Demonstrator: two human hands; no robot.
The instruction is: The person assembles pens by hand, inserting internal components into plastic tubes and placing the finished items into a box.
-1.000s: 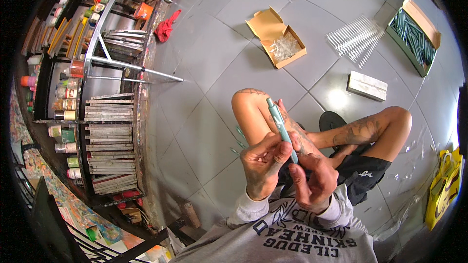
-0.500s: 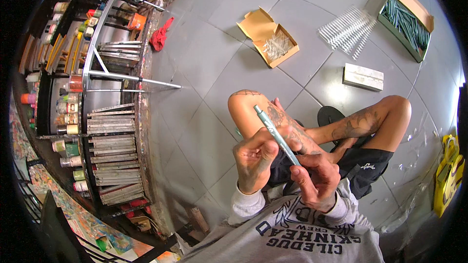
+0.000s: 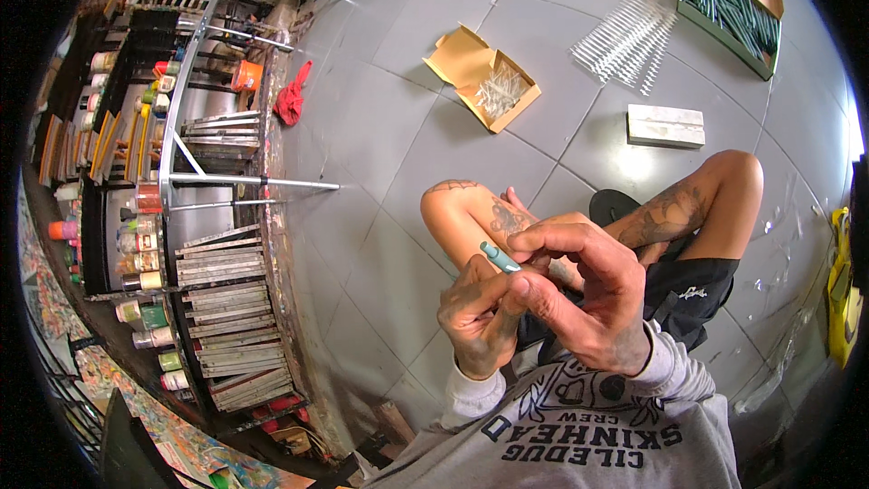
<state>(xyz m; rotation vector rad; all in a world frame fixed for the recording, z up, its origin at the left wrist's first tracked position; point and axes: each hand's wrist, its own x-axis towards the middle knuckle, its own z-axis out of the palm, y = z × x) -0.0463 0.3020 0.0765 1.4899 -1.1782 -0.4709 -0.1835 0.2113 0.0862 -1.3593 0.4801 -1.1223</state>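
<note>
A teal pen (image 3: 500, 257) is held before my torso, its upper end showing between my fingers while the rest is hidden behind them. My left hand (image 3: 482, 312) is closed round the pen from the left. Over it from the right curls my right hand (image 3: 588, 294), thumb and forefinger on either side of the barrel. How firmly the right fingers press cannot be made out. Farther off at the right, an open green box (image 3: 768, 65) holds many similar teal pens. A small open cardboard box (image 3: 520, 114) contains clear plastic pieces.
Clear strips with white marks (image 3: 625, 41) lie fanned on the tiled floor. A pale rectangular block (image 3: 665, 126) lies nearer my crossed legs. Shelves of frames (image 3: 231, 308) and paint jars stand left, beside a metal stand (image 3: 258, 180). A red cloth (image 3: 291, 101) and a yellow bag (image 3: 844, 294) lie around.
My right hand has moved up along the pen from its lower end and now covers most of the barrel. The left hand's fingers have closed in nearer the pen.
</note>
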